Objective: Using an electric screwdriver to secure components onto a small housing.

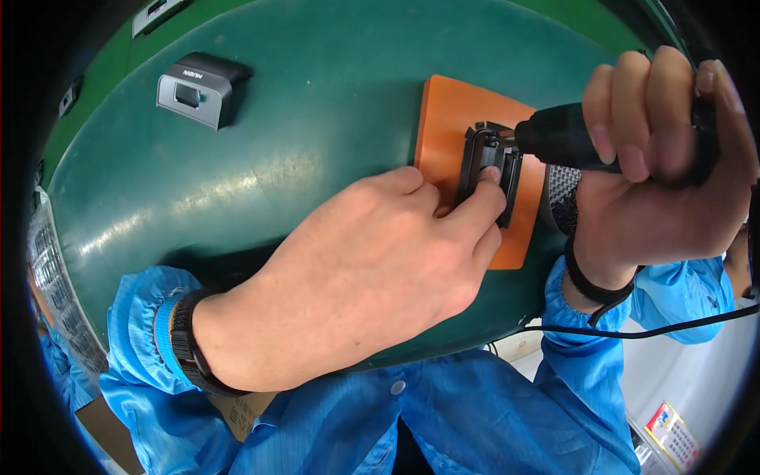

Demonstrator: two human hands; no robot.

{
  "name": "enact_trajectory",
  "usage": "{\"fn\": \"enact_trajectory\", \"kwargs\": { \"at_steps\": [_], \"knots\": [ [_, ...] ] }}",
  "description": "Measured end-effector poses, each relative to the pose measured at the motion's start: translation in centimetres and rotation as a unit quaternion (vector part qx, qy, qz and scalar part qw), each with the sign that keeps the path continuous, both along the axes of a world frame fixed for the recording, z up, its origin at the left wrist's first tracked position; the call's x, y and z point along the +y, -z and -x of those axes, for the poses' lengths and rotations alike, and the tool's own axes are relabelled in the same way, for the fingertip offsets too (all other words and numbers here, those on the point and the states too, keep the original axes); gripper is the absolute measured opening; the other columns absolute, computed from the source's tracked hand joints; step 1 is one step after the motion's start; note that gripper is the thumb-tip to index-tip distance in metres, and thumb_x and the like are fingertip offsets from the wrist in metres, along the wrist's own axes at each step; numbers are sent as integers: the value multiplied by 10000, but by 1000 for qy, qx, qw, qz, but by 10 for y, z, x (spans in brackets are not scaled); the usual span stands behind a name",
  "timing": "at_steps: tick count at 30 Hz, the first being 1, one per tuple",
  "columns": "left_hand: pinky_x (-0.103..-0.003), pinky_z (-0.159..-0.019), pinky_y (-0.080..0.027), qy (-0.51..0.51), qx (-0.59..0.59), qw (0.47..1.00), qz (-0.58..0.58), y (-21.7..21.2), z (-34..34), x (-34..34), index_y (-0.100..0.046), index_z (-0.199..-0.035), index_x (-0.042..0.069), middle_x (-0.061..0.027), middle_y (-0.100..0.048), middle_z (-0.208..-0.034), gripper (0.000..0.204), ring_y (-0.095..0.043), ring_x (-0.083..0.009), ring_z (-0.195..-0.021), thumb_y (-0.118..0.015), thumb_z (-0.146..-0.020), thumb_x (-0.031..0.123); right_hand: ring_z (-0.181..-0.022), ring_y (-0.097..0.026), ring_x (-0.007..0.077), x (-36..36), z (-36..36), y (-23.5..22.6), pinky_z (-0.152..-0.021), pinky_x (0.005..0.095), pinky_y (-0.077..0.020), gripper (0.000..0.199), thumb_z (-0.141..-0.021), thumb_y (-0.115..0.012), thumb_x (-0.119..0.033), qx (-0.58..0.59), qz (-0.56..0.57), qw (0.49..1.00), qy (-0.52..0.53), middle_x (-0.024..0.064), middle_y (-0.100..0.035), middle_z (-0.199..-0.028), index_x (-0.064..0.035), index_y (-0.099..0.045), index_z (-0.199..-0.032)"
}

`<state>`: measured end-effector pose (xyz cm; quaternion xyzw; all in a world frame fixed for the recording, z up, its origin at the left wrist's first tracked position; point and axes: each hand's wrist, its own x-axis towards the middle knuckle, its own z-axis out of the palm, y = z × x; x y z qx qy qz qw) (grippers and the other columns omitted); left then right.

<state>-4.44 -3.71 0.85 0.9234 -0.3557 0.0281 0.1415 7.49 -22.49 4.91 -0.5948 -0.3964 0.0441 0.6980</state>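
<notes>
A black rectangular plastic housing (467, 169) rests on an orange block-like pad (443, 107) on the green mat. My left hand (356, 261) lies across the pad's near left side, its fingers pressing into the housing and holding it. In my right hand (649, 134) is a black electric screwdriver (558, 134), gripped round its body and pointing left. Its tip meets the upper end of the housing; whether a screw sits under it is too small to tell.
A grey and black housing (188, 91) with a square window stands at the far left of the green work table (317, 119). Right of the pad is a dish of small metal parts (564, 186). A black cable (641, 334) crosses at the lower right.
</notes>
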Motion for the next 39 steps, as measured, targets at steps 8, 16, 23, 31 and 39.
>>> {"fn": "enact_trajectory", "kwargs": {
  "at_steps": [8,16,23,31,39],
  "knots": [
    [-274,-708,-544,-7,-14,1000,6,5,-1,-4,-738,-1064,6,-117,-705,-1294,285,-627,-148,-698,-702,-791,78,-496,-361,100,0,5,0,-514,296,-365,281,-1095,-314,-234,-4,20,1000,7,-12,-412,-648,-64,-524,-1017],
    [-301,-754,-579,-25,-14,999,24,3,1,-5,-733,-1053,-5,-111,-702,-1269,282,-650,-168,-719,-698,-783,66,-490,-352,101,4,16,-1,-513,297,-364,278,-1093,-310,-228,-5,37,999,18,-9,-405,-642,-67,-514,-994],
    [-305,-754,-578,-8,-2,999,44,9,-3,-7,-727,-1047,-3,-123,-689,-1285,282,-658,-177,-724,-708,-778,79,-495,-357,109,0,2,6,-518,301,-361,256,-1084,-326,-210,-40,45,993,-101,-1,-393,-634,-53,-515,-1010],
    [-359,-830,-556,13,94,995,-29,-13,-9,6,-689,-1233,25,-53,-603,-1467,670,-659,-226,-899,-882,-640,272,-535,-412,110,-85,-11,-25,-545,305,-388,299,-1071,-377,-215,4,-37,999,36,0,-429,-656,-14,-595,-1104],
    [-400,-795,-582,34,121,991,39,-9,-22,3,-673,-1296,-6,-89,-620,-1468,729,-671,-298,-847,-878,-660,285,-550,-430,107,-99,-23,-1,-559,304,-398,316,-1067,-395,-221,-6,5,1000,21,-1,-441,-665,-8,-619,-1127]
  ]
}}
